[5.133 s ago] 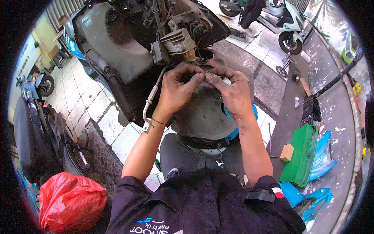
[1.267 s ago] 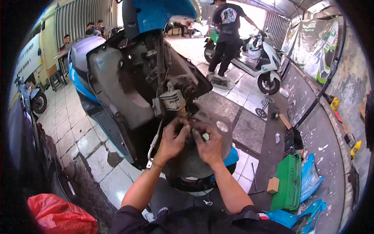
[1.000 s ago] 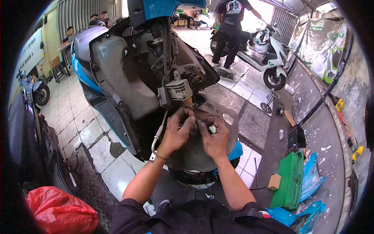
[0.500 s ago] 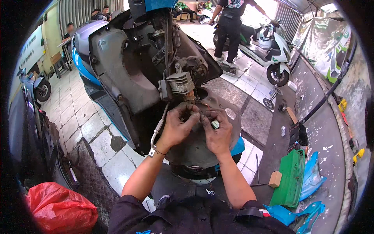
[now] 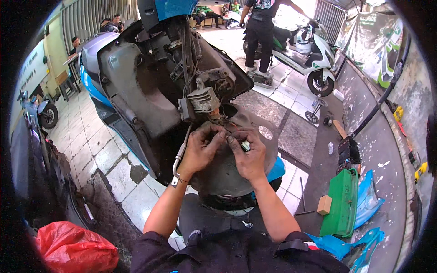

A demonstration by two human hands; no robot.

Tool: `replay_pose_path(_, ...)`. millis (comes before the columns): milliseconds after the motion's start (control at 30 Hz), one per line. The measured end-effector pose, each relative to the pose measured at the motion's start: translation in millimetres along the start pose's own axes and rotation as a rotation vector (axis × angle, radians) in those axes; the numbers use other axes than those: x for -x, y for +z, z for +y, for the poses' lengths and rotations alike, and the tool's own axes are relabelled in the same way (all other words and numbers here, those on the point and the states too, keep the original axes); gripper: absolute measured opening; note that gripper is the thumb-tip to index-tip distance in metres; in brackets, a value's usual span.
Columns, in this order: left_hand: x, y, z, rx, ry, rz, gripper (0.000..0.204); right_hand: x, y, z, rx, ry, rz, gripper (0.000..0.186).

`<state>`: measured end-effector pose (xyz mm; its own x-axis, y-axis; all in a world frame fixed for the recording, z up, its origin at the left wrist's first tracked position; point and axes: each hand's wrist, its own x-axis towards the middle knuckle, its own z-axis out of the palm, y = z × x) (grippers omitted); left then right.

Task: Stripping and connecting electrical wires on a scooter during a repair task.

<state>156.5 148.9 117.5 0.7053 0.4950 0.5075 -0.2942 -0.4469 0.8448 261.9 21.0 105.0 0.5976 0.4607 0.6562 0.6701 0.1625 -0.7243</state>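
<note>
A blue scooter (image 5: 136,95) with its front panels removed stands before me, wiring and a finned grey module (image 5: 203,98) exposed. My left hand (image 5: 200,150) and my right hand (image 5: 248,154) meet just below that module, over the dusty front fender (image 5: 268,132). Both hands pinch thin wires (image 5: 227,129) between greasy fingertips. A small pale connector (image 5: 245,145) shows at my right thumb. A grey cable (image 5: 178,157) hangs beside my left wrist.
A red plastic bag (image 5: 73,250) lies at lower left. Green and blue body panels (image 5: 346,209) and a small cardboard box (image 5: 324,204) rest on the floor at right. A person stands by a white scooter (image 5: 305,54) behind. Other people sit at far left.
My view has tilted slightly, showing more of the scooter's upper frame. Both hands stay together at the wires below the module, with fingers shifting a little.
</note>
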Motion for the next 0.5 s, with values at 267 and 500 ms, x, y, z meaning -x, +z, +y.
replay_pose_path(267, -1.5, -11.1, -13.7, 0.169, -0.020, -0.124, 0.012, -1.1, -0.2, -1.9, 0.003, -0.009, -0.018, 0.017)
replay_pose_path(500, -6.4, -16.2, -16.4, 0.195, -0.013, -0.180, 0.009, -2.4, -1.7, -2.5, -0.028, 0.025, -0.044, 0.021)
